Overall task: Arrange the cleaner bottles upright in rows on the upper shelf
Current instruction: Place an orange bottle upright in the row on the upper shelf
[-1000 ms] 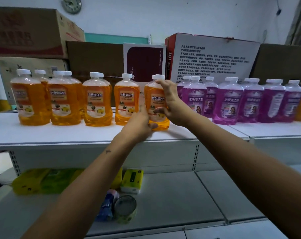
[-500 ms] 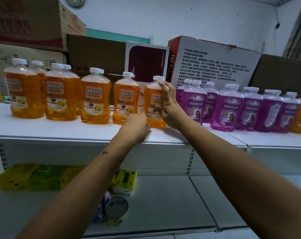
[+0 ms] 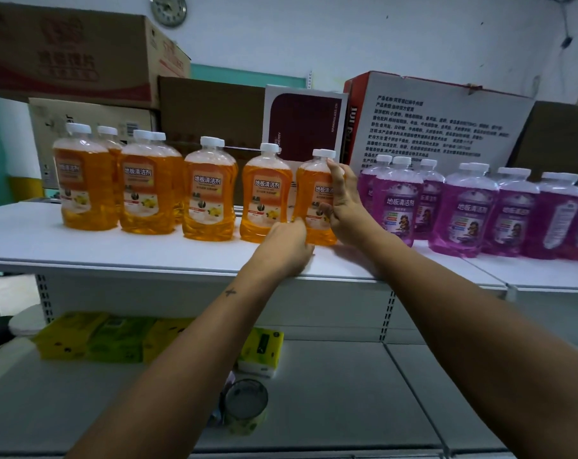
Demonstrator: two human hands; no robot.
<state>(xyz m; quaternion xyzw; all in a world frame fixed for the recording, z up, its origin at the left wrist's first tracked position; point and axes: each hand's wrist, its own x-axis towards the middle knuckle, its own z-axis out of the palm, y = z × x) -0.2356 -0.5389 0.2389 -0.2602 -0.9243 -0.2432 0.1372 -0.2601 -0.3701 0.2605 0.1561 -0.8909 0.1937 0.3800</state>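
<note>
Head view: we see the orange bottle standing upright on the upper shelf, last on the right of the front orange row. It's clear plastic with amber liquid, a white cap and an orange label with a lemon print. Right hand lies against its right side, fingers long and straight up to the shoulder under the cap, thumb across the label. Left hand grips the base, fingers curled round the bottom left, wrist over the shelf's front edge.

Four more orange bottles line up to its left, with others behind them. Purple bottles run from just right of the held one toward the shelf's right end, two deep; one label faces away.

Shelf is white metal. Cardboard boxes stack along its back edge, plus a white printed carton. Wall clock sits on the white wall. Lower shelf holds yellow packs at the left and a tin near the front edge.
</note>
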